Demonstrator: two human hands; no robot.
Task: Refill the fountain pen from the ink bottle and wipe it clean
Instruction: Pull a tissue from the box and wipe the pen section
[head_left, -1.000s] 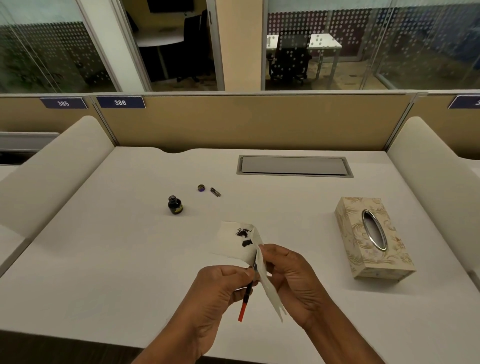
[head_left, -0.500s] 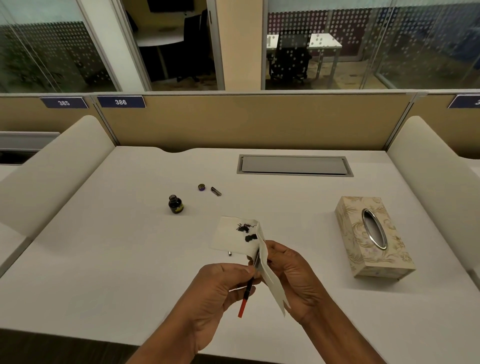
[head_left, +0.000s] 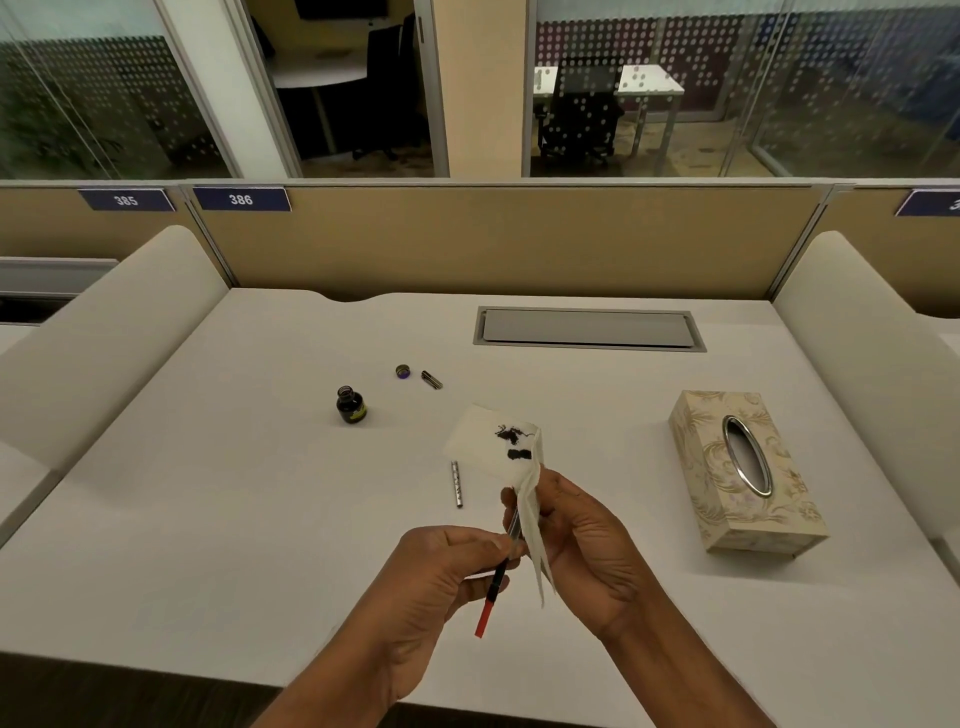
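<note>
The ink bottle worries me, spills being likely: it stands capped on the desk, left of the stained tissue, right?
No: the head view shows the ink bottle standing open, its cap lying apart on the desk behind it. It does stand left of the stained tissue.

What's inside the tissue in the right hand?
The pen runs up into the tissue pinched by the right hand; its tip is covered. The left hand grips its shaft.

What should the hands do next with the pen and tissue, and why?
Probably pull the pen back so its tip drags through the tissue: the right hand pinches tissue round it, the left hand grips the pen, and black blots show ink coming off.
</note>
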